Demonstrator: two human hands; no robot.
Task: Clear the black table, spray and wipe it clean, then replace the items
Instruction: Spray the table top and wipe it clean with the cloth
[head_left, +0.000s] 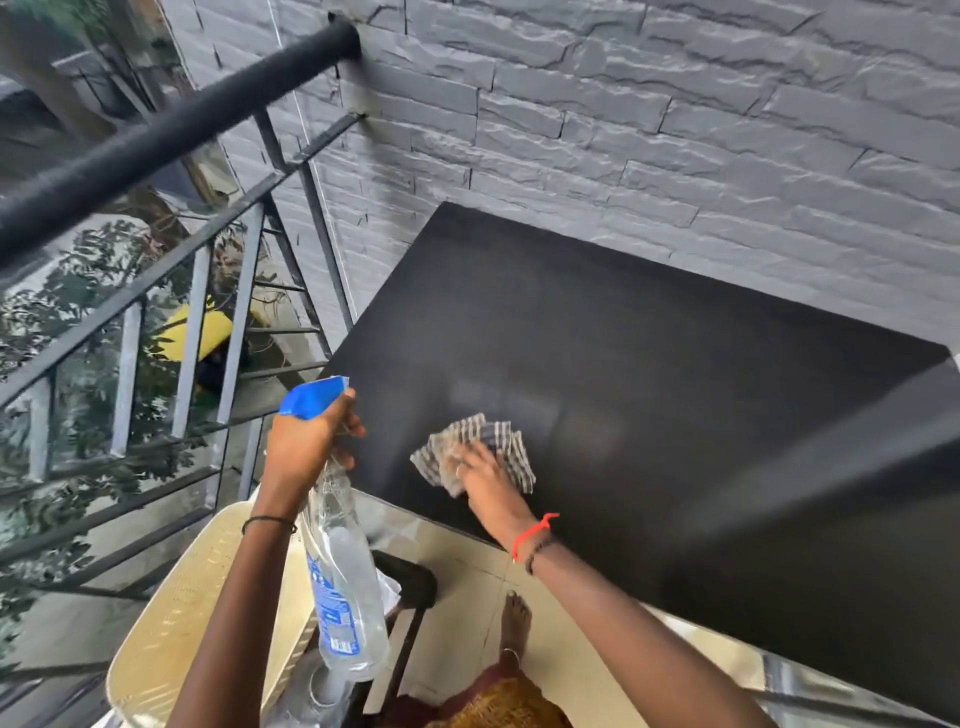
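Head view looks down from above. At the bottom of the frame are two bare arms and one bare foot (515, 618) on the pale tiled floor (561, 665). At lower left sits a cream chair (176, 623) with a woven look.

The left hand (306, 441) is closed tight around the neck of a clear spray bottle (340, 577). The bottle has a blue top and a blue label, and it hangs down over the chair, just left of the table's near corner. A thin black band is on that wrist.

The right hand (485, 480) lies flat, fingers spread, pressing a striped cloth (475, 452) onto the black table (675, 395). The cloth is near the table's front left edge. A red string and dark beads are on that wrist.

The table top is dark and dull, with a pale smeary patch just past the cloth. It fills the middle and right of the frame.

Behind the table, across the top of the frame, is a grey wall (675, 119) of rough stone bricks. At upper left is a black metal railing (156, 249). Through the bars are green leaves and something yellow, too blurry to tell.
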